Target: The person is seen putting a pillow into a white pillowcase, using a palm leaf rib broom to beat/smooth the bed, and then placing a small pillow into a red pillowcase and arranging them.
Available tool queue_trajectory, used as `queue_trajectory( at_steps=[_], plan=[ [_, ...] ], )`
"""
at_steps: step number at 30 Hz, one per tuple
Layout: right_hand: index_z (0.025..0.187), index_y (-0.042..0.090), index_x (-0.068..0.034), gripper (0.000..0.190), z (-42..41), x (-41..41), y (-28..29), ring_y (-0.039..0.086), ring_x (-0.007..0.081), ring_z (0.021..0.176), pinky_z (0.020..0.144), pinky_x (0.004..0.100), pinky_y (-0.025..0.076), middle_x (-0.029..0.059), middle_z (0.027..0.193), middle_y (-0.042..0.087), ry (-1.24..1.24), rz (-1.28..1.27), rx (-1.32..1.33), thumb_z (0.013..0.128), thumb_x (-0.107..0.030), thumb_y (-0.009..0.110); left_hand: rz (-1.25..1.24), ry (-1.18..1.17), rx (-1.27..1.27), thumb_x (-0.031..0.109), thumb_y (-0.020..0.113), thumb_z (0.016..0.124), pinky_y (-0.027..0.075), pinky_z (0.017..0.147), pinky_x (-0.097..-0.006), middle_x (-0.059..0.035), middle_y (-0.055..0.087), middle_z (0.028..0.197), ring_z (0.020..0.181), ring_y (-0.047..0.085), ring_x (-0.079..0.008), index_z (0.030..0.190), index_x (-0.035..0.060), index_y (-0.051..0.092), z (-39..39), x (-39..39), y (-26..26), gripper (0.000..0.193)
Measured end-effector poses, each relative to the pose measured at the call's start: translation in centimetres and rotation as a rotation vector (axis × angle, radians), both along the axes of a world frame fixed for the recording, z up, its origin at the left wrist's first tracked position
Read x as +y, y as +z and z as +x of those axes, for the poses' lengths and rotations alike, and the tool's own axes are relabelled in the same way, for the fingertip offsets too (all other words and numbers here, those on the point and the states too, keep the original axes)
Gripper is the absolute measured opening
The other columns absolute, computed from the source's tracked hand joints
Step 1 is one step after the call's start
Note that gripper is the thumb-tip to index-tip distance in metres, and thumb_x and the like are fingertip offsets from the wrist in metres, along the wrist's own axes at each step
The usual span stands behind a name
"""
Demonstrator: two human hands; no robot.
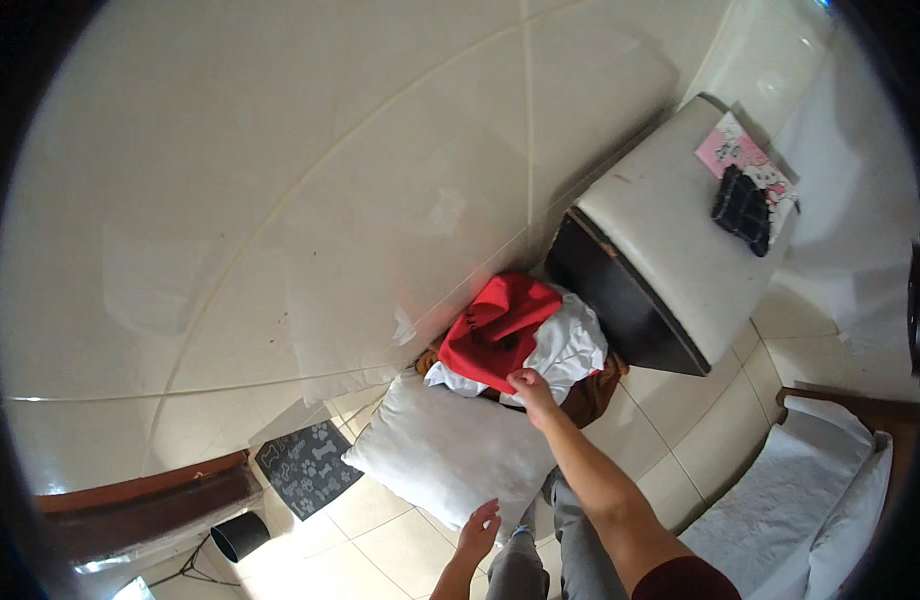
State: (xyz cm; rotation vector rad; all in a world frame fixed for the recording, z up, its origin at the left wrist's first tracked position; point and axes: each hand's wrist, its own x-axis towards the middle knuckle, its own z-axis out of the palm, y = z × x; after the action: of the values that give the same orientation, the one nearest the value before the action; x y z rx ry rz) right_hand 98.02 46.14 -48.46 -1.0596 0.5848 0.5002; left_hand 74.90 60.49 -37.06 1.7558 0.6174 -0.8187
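Note:
A heap of cloths lies against the wall: a red cloth (497,322) with dark markings on top, white shiny fabric (572,345) beside and under it, and brown fabric (596,397) at the bottom. My right hand (533,390) pinches the lower edge of the red cloth between thumb and fingers. A white pillow (452,450) lies between the heap and my legs. Over the pillow's near edge is my left hand (481,525), fingers apart and holding nothing; whether it touches the pillow I cannot tell.
A padded bench (677,225) with a dark side stands right of the heap, bearing a pink patterned item (737,146) and a dark checked cloth (743,210). A grey paw-print mat (308,469) and a black bin (239,537) are at left. White-covered furniture (782,480) stands at lower right.

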Motion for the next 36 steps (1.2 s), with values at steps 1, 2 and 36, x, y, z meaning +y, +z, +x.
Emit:
queue_trajectory(
  at_steps=[1, 2, 36],
  plan=[
    [0.087, 0.050, -0.009, 0.014, -0.4, -0.4, 2.8, 0.050, 0.0095, 0.088, 0.077, 0.0233, 0.038, 0.0002, 0.086, 0.054, 0.037, -0.050, -0.016, 0.078, -0.007, 0.061, -0.023, -0.013, -0.076, 0.019, 0.054, 0.083, 0.042, 0.086, -0.0311, -0.0109, 0.056, 0.110, 0.102, 0.052, -0.0204, 0.126, 0.0136, 0.043, 1.1, -0.4, 1.0, 0.045],
    [0.087, 0.050, -0.009, 0.014, -1.2, -1.1, 6.1, 0.050, 0.0095, 0.088, 0.077, 0.0233, 0.038, 0.0002, 0.086, 0.054, 0.013, 0.003, -0.081, 0.078, -0.007, 0.061, -0.073, 0.162, -0.009, 0.024, 0.053, 0.084, 0.040, 0.089, -0.0338, -0.0103, 0.055, 0.112, 0.103, 0.051, -0.0205, 0.129, 0.0157, 0.039, 2.4, -0.9, 2.0, 0.048],
    [0.099, 0.060, -0.005, 0.019, -44.5, -28.4, 57.8, 0.056, 0.0296, 0.074, 0.067, 0.0363, 0.044, 0.0147, 0.083, 0.058, -0.841, -1.490, -0.391, 0.082, -0.005, 0.051, -0.619, -0.524, -1.065, 0.000, 0.040, 0.087, 0.038, 0.090, -0.0272, -0.0082, 0.050, 0.114, 0.105, 0.048, -0.0163, 0.113, -0.0009, 0.049, -0.7, -29.8, 43.5, 0.027]
  ],
)
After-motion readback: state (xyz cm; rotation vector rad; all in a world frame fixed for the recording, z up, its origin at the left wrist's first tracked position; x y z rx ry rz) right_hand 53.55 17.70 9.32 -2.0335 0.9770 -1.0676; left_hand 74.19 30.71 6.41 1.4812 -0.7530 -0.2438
